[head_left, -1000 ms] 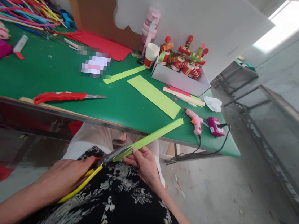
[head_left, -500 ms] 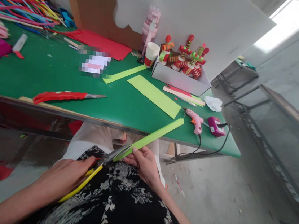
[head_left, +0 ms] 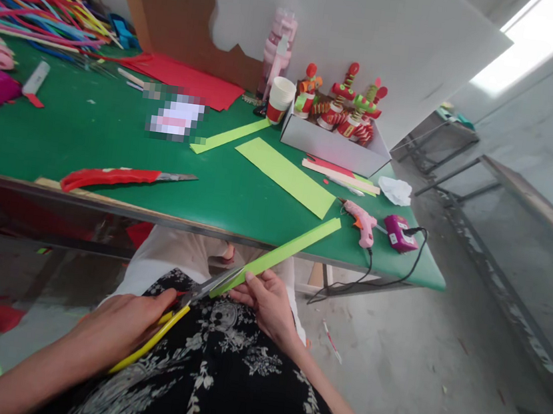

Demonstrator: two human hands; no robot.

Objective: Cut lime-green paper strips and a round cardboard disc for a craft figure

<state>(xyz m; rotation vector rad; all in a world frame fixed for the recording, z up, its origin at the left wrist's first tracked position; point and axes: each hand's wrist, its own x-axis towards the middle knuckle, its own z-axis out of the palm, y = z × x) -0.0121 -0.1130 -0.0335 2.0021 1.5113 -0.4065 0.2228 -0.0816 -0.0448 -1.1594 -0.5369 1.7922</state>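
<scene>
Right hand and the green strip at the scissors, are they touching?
Touching. The head view shows the right hand holding the strip, its thumb overlapping the strip's edge.

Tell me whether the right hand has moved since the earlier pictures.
No; judged against the green table, the right hand shows no clear shift as it holds the light-green strip.

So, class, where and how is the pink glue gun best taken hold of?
Probably by its handle, reaching from the near edge of the table: the pink glue gun lies with handle toward that edge, while its nozzle points left, toward the wide green sheet.
</scene>
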